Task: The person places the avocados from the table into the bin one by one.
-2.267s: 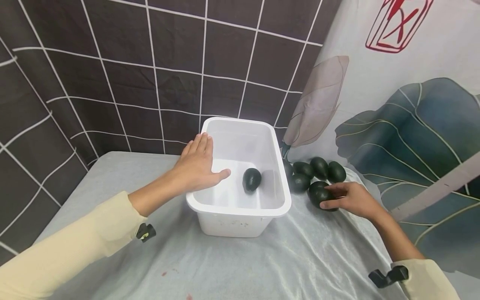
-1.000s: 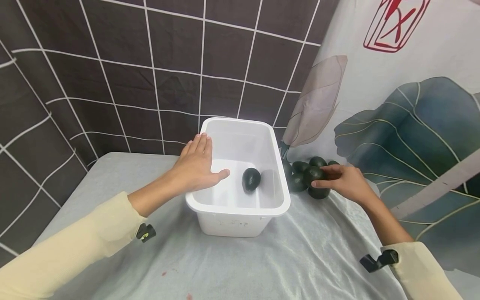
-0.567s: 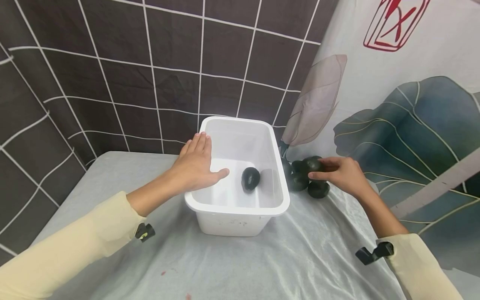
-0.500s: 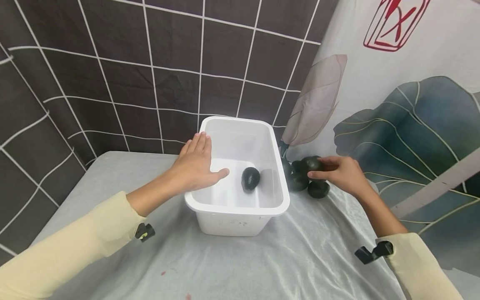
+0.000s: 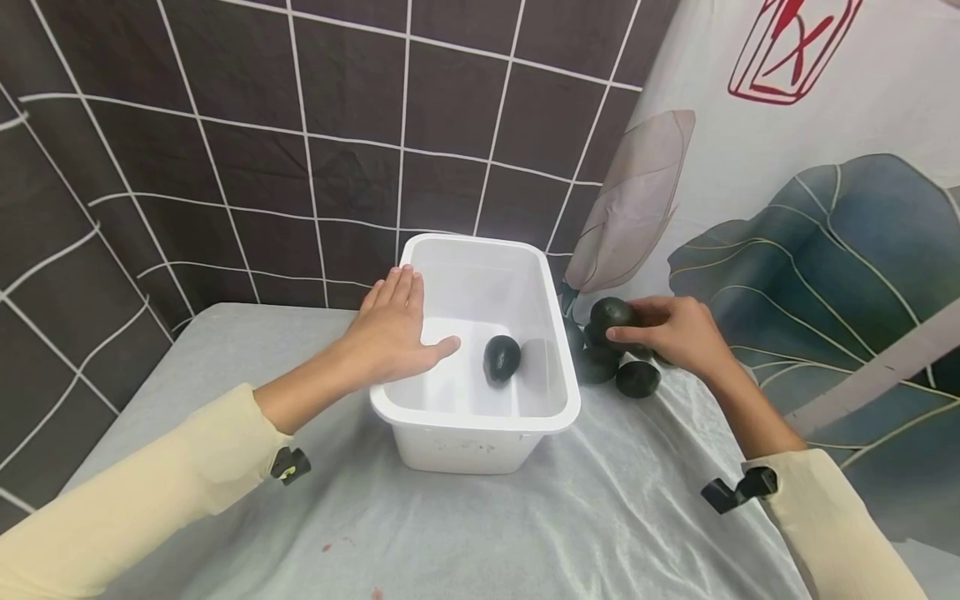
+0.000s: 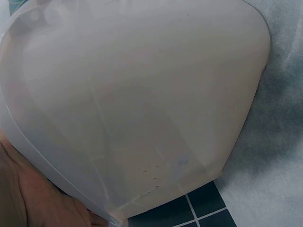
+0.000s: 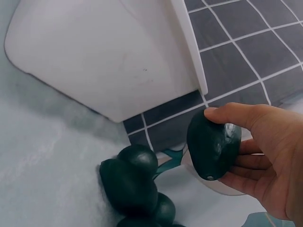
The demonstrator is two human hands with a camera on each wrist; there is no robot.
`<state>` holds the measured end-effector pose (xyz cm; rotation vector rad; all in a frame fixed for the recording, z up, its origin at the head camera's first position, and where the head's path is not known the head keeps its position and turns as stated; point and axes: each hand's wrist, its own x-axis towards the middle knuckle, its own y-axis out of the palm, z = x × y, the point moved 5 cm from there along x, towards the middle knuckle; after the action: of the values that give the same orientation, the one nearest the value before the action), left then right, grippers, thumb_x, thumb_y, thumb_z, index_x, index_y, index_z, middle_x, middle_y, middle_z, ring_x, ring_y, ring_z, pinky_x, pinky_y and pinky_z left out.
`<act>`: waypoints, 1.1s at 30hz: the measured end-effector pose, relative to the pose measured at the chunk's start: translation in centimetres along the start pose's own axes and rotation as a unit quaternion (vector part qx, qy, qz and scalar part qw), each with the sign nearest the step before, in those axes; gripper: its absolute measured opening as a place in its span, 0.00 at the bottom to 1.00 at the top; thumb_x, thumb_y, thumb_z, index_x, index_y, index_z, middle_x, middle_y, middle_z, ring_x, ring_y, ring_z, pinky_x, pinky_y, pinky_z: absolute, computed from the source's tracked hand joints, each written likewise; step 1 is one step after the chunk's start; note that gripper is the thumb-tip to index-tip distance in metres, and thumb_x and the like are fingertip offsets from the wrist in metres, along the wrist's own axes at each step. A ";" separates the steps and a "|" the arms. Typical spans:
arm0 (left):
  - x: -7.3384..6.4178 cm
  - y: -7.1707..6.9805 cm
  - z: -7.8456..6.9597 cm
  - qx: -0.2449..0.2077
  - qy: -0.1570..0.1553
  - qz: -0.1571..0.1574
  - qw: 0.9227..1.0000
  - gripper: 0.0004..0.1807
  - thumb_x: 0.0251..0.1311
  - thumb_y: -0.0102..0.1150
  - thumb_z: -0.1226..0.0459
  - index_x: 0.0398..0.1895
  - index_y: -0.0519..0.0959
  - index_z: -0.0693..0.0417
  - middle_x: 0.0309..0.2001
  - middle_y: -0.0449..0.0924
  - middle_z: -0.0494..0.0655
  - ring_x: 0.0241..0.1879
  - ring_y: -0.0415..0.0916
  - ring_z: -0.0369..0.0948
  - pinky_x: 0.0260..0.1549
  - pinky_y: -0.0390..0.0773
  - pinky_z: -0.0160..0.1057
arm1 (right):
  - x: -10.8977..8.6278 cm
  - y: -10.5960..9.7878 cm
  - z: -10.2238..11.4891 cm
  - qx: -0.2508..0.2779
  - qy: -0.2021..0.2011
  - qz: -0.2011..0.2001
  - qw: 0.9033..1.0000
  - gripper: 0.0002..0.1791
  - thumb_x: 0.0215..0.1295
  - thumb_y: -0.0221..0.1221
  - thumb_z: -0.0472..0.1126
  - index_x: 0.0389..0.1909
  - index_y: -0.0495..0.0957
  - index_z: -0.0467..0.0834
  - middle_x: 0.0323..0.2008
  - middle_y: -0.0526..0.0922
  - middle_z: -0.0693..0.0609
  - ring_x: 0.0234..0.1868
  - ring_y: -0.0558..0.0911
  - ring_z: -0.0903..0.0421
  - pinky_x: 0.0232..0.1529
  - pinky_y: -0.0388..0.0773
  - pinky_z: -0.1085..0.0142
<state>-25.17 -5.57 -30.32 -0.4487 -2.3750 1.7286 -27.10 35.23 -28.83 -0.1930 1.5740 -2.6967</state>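
My right hand [image 5: 681, 333] grips a dark green avocado [image 7: 213, 144] between thumb and fingers, above a cluster of several more avocados [image 5: 637, 379] lying right of the tub. The left hand [image 5: 390, 333] lies flat with straight fingers on the left rim of a white plastic tub [image 5: 480, 423], its thumb reaching over the inside. A single avocado [image 5: 502, 359] sits on the tub's floor. From the left wrist, the tub's outer wall [image 6: 142, 94] fills most of the view, with part of the palm [image 6: 42, 198] at the rim.
A wrinkled grey cloth [image 5: 315, 517] covers the table. Behind the tub hangs dark fabric with a white grid [image 5: 360, 108]. A white curtain with large printed leaves [image 5: 825, 250] hangs close along the right side.
My right hand has picked up an avocado from the near side of the cluster and moved it back, left and upward over the others. The left hand and the tub stay put.
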 end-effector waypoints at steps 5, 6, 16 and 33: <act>0.0 0.0 0.0 -0.001 -0.001 0.000 1.000 0.64 0.77 0.50 0.31 0.92 0.37 0.70 0.94 0.28 0.66 0.95 0.27 0.60 0.93 0.34 0.61 | 0.1 -0.4 1.0 -0.004 -0.007 -0.009 1.000 0.42 0.65 0.79 0.66 0.70 0.87 0.42 0.59 0.94 0.40 0.60 0.94 0.41 0.56 0.84 0.56; 0.0 -0.1 -0.1 -0.001 -0.001 -0.001 1.000 0.64 0.77 0.50 0.31 0.92 0.37 0.70 0.94 0.28 0.66 0.95 0.27 0.60 0.93 0.34 0.61 | 0.2 -0.4 1.2 -0.003 -0.009 -0.011 1.000 0.41 0.65 0.79 0.65 0.70 0.87 0.42 0.58 0.95 0.40 0.60 0.94 0.41 0.54 0.84 0.59; 0.0 -0.1 -0.1 0.001 0.000 -0.002 1.000 0.64 0.77 0.49 0.30 0.92 0.37 0.70 0.94 0.29 0.67 0.95 0.27 0.60 0.93 0.35 0.61 | 0.8 -1.1 2.9 -0.006 -0.021 -0.028 0.999 0.39 0.64 0.79 0.65 0.69 0.88 0.45 0.58 0.95 0.42 0.60 0.93 0.42 0.56 0.84 0.55; 0.0 -0.1 -0.1 0.004 -0.002 0.001 1.000 0.65 0.77 0.49 0.30 0.92 0.37 0.70 0.94 0.29 0.67 0.95 0.28 0.61 0.93 0.34 0.61 | 2.1 -1.5 5.4 0.012 -0.028 -0.032 0.999 0.38 0.62 0.80 0.66 0.67 0.90 0.48 0.58 0.95 0.44 0.61 0.93 0.45 0.60 0.83 0.52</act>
<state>-25.15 -5.49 -30.24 -0.4453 -2.3714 1.7403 -28.48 31.20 -24.67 -0.3208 1.5464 -2.7311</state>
